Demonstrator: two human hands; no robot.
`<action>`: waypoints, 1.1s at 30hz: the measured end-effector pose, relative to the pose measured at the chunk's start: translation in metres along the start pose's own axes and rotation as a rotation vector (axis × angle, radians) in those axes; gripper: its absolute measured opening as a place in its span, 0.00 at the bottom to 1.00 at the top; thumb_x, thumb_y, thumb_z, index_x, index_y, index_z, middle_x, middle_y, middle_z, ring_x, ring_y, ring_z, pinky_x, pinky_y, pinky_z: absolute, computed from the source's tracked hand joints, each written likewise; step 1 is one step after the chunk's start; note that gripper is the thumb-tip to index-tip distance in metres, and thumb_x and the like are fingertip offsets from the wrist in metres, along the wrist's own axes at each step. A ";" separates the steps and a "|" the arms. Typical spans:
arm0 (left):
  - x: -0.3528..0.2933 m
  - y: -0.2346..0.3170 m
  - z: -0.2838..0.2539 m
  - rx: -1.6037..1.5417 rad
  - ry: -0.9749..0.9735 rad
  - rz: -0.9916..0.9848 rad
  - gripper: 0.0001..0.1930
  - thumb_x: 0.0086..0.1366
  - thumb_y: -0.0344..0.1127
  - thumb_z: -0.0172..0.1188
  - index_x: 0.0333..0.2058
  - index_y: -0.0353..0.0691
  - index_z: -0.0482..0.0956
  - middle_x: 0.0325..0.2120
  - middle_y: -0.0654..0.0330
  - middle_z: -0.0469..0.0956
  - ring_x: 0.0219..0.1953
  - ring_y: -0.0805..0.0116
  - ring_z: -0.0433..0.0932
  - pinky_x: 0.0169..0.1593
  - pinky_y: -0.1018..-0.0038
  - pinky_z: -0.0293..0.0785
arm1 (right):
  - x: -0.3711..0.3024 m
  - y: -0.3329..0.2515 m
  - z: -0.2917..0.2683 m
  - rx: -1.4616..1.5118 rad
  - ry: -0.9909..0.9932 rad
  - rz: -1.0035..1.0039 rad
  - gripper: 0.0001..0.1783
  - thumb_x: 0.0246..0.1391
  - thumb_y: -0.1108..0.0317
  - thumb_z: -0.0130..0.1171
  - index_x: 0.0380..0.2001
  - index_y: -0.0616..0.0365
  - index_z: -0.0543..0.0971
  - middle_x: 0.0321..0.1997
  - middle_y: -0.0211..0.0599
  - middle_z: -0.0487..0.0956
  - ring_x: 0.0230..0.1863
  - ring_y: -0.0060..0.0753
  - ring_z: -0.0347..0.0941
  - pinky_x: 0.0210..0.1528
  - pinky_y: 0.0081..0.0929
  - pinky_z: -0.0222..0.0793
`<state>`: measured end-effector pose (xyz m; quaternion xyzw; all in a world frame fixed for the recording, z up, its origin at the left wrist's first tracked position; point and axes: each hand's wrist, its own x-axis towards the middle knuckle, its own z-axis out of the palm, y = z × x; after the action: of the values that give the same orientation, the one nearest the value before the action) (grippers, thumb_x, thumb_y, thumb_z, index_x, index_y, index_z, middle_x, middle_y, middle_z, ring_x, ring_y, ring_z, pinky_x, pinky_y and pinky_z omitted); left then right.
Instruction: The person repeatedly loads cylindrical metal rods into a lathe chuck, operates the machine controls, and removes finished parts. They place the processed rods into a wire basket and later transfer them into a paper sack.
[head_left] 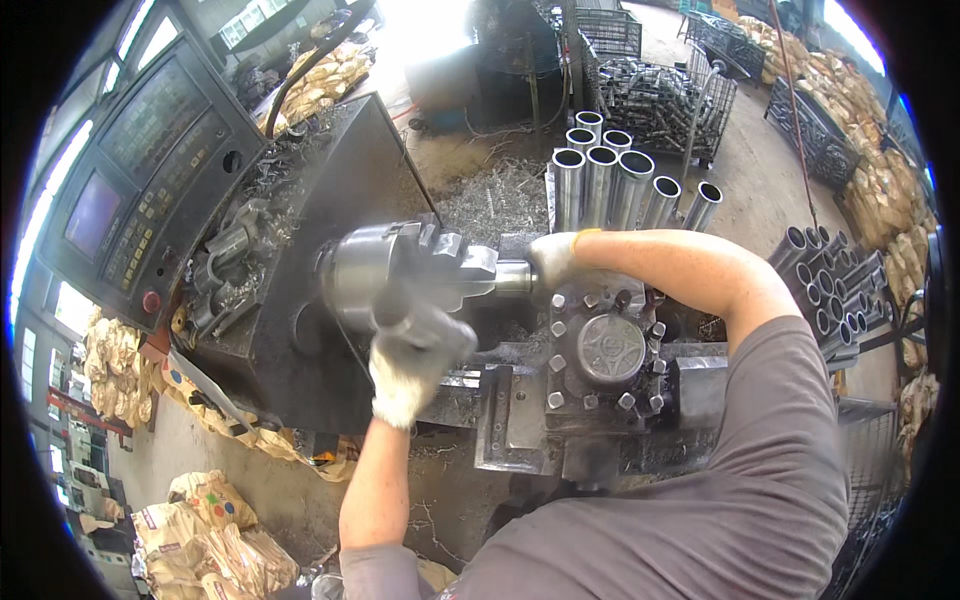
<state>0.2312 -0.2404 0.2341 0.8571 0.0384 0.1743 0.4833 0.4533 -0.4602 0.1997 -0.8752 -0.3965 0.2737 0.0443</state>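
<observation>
My right hand (553, 260), in a white work glove, is closed round the outer end of a shiny metal tube (514, 277). The tube's other end sits between the jaws (470, 258) of a lathe chuck (365, 272). Left of the tube and in front of the chuck, my gloved left hand (410, 375) is smeared by motion. It appears closed round a blurred grey metal piece (408, 312), roughly tube-shaped, whose exact kind I cannot make out. Close to my right forearm is the bolted square tool post (610, 350) with a round cap.
Upright cut tubes (600, 175) stand behind the lathe, with more stacked tubes (830, 285) at the right. A control panel (135, 170) with a red knob rises at the left. Metal shavings (490, 205) lie behind the chuck. Wire bins (660, 100) and paper sacks (205, 535) stand around.
</observation>
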 end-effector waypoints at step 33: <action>-0.170 -0.101 0.032 -1.030 -0.189 -0.977 0.24 0.65 0.32 0.75 0.56 0.31 0.77 0.49 0.56 0.82 0.53 0.61 0.81 0.59 0.62 0.78 | -0.144 -0.238 0.265 1.359 0.145 0.381 0.29 0.51 0.50 0.75 0.47 0.63 0.84 0.34 0.36 0.85 0.34 0.27 0.81 0.37 0.31 0.79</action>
<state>0.0937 -0.2533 0.0898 0.4162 0.2887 -0.1411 0.8506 0.0799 -0.4384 0.1096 -0.7240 0.0258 0.4046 0.5582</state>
